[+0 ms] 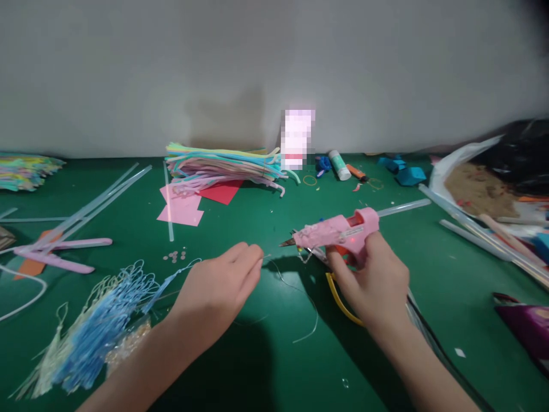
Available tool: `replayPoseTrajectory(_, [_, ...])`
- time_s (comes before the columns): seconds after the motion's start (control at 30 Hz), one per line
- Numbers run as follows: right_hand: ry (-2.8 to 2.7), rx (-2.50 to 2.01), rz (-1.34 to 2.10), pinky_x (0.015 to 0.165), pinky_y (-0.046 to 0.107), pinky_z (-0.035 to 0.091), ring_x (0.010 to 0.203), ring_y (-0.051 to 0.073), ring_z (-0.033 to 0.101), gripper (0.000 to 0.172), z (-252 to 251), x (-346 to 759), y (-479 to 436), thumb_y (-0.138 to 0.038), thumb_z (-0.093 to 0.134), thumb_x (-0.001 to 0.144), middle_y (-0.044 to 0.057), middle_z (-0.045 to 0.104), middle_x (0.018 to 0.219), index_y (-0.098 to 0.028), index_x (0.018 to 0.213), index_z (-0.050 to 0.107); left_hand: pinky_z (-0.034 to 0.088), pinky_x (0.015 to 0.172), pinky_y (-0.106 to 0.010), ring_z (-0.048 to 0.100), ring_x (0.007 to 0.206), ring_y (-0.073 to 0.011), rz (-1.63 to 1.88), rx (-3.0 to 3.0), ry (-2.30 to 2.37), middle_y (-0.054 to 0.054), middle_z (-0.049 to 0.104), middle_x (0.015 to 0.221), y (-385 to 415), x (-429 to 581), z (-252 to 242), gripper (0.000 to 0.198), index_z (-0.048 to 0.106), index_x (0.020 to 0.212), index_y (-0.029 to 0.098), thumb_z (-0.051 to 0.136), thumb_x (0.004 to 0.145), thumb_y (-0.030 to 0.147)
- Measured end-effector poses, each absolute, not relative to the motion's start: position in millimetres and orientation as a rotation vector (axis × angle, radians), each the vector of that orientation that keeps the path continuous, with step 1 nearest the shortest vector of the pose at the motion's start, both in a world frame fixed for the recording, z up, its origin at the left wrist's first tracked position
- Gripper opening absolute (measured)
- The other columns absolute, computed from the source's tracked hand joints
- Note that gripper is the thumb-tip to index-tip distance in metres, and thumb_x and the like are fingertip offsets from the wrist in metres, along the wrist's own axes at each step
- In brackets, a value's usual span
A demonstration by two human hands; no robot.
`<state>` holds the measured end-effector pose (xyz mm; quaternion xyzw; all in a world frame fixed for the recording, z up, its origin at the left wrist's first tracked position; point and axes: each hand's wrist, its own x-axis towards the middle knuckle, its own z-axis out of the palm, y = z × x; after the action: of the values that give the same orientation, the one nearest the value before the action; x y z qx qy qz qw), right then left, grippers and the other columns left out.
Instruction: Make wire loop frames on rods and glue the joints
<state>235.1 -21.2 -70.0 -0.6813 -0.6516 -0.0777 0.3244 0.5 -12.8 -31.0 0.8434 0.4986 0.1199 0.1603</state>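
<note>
The green table (257,220) is holding a bundle of pipe cleaners (227,166) at the far middle and tassels (103,326) at the near left. Right of centre, the right hand (381,274) is clamping the glue gun (332,230) by its handle, nozzle pointing left, while the left hand (218,283) is pinching its fingertips together on a thin strand (317,315) trailing right.

A glue gun (323,230) and tassels (92,337) mark a craft workspace.

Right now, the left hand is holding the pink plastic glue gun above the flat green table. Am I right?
Wrong hand: the head view shows the right hand holding the pink plastic glue gun above the flat green table.
</note>
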Motion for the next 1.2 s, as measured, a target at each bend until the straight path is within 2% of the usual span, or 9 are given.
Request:
replayPoseTrajectory(0.3, [-1.820,-1.616,-0.282,0.047,0.027,0.024,0.049,0.013,0.034,0.028,-65.8,229.6,-27.0,-0.027,0.057,0.083,-0.005,0.034,0.060,-0.025,0.072,0.031,0.036,0.054,-0.022,0.055,0.063,-0.0120,0.382,2.400,1.448,0.000,0.061,0.078,-12.5,0.8,-31.4,0.022,0.058,0.089,0.020,0.037,0.096,0.026])
replayPoseTrajectory(0.8, [-1.846,-1.625,-0.294,0.047,0.027,0.025,0.050,0.013,0.038,0.023,-68.5,227.7,-26.8,-0.027,0.056,0.084,-0.004,0.040,0.062,-0.024,0.074,0.035,0.034,0.054,-0.024,0.055,0.061,-0.0120,0.363,2.364,1.478,0.001,0.062,0.078,-13.1,1.6,-30.9,0.021,0.058,0.088,0.021,0.039,0.095,0.024])
replayPoseTrajectory(1.2, [-1.852,-1.600,-0.295,0.047,0.028,0.024,0.050,0.013,0.038,0.026,-68.5,226.5,-26.5,-0.026,0.056,0.084,-0.004,0.038,0.062,-0.024,0.073,0.033,0.035,0.054,-0.023,0.054,0.061,-0.0118,0.405,2.385,1.455,0.000,0.062,0.076,-13.5,0.1,-32.0,0.022,0.059,0.088,0.020,0.038,0.094,0.023])
